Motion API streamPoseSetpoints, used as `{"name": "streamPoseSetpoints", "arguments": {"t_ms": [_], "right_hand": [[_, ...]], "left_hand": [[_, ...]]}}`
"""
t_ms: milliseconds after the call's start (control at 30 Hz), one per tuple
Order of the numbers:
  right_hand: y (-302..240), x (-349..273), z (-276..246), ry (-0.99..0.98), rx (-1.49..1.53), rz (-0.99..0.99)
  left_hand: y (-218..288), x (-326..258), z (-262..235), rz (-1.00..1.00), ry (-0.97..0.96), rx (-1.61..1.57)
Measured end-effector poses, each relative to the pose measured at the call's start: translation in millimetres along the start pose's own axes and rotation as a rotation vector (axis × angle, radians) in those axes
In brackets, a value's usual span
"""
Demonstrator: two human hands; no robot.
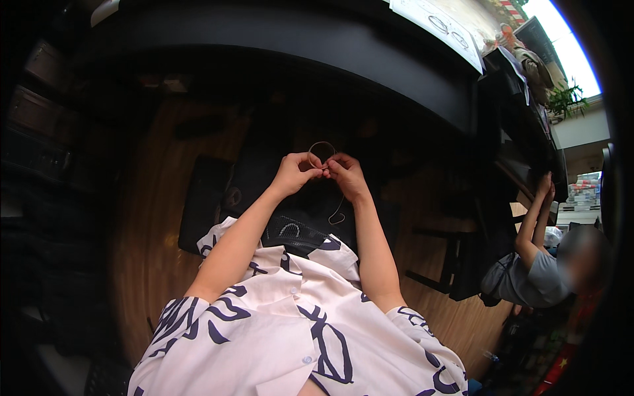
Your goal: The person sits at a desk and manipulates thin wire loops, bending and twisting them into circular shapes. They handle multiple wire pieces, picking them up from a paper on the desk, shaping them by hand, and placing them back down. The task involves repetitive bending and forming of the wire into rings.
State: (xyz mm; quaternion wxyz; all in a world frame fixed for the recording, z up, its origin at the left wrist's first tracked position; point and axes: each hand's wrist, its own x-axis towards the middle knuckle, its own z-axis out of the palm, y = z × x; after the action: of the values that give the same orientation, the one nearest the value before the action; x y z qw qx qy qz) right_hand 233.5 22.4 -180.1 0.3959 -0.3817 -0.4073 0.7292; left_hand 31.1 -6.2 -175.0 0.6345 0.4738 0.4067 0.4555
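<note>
Both my hands meet in front of me, above my lap and below the dark table edge. Between them stands a thin tan ring (pixel 322 142), a loop of cord or band about as wide as a few fingers. My left hand (pixel 295 174) pinches the loop's lower left side with thumb and forefinger. At the lower right side, my right hand (pixel 347 175) pinches it too, fingertips nearly touching the left ones. A thin loose strand (pixel 339 216) hangs under my right hand and curls at its end. Whether strand and loop are one piece is hidden by my fingers.
A black table (pixel 297 63) curves across the front, with a printed sheet (pixel 439 30) at its far right. To the right a person in a grey shirt (pixel 528 277) works at another dark table. A green plant (pixel 568 99) stands beyond. Wooden floor (pixel 148 264) lies below.
</note>
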Motion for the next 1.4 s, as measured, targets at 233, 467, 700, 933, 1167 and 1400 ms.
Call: {"name": "streamPoseSetpoints", "arguments": {"t_ms": [233, 467, 700, 933, 1167, 1400], "right_hand": [[2, 1, 0, -0.094, -0.09, -0.049], [-5, -2, 6, -0.12, -0.215, -0.062], [0, 1, -2, -0.045, -0.027, -0.04], [-2, 0, -1, 0.011, 0.115, -0.018], [-3, -3, 0, 0.014, 0.124, 0.031], [0, -4, 0, -0.032, 0.04, 0.038]], "left_hand": [[8, -4, 3, 0.084, 0.131, 0.096], [2, -3, 0, 0.022, 0.202, 0.173], [6, -5, -5, -0.088, 0.195, 0.008], [4, 0, -13, -0.109, 0.227, -0.089], [0, 2, -17, -0.139, 0.243, -0.147], [5, 3, -13, -0.104, 0.217, -0.025]]}}
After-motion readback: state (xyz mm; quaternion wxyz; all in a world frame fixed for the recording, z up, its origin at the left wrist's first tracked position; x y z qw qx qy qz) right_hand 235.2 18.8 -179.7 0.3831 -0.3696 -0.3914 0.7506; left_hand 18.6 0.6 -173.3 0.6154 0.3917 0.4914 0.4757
